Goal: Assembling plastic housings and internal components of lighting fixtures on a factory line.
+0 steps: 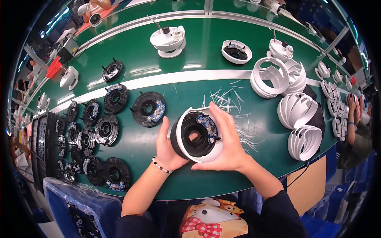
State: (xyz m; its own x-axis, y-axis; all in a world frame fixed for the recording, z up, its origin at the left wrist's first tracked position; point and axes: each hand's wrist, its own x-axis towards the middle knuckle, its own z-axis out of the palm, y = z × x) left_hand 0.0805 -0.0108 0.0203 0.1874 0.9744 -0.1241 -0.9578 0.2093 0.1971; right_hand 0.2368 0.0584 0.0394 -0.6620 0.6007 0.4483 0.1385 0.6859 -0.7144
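Gripping a black disc (pixel 185 139) and surrounding white ring (pixel 213 154) at eight and three o'clock, both hands (pixel 168 152) (pixel 228 142) are holding them above the counter (pixel 186 186).

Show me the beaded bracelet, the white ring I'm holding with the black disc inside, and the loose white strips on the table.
Beaded bracelet (pixel 160 167): head view, middle of its visible beads.
White ring (pixel 214 152): head view, its lower right inner wall.
White strips (pixel 224 101): head view, the upper cluster.

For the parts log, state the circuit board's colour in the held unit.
Blue: the circuit board shows best in the head view, on the black disc.
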